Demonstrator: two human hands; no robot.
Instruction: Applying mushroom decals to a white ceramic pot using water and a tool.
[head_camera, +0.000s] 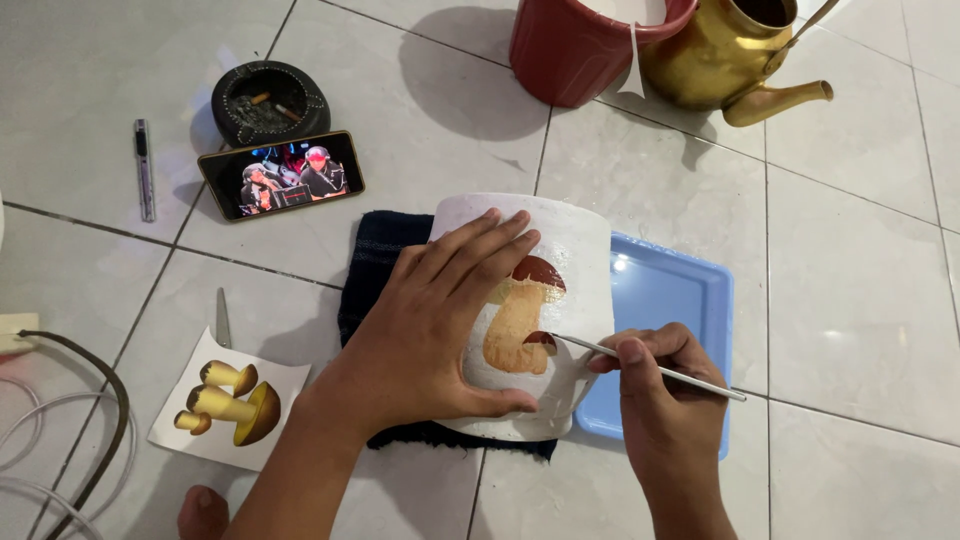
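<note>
left hand (440, 330) fingers splayed on rough white pot (560, 250); right hand (660, 380) fingers pinching thin brush (650, 368).

bright, even indoor light | soft shadows fall left | glare on blue tray (668, 290) | sharp focus

Left hand (440, 330) splayed; right hand (660, 385) pinched

You see a white rounded pot (570, 260) bearing a tan mushroom picture with a brown cap (520, 320), a dark navy cloth (380, 260), a light blue plastic tray (665, 290), a red bucket (570, 50), a brass-gold kettle (730, 55) and pale grey floor tiles (850, 250)
</note>
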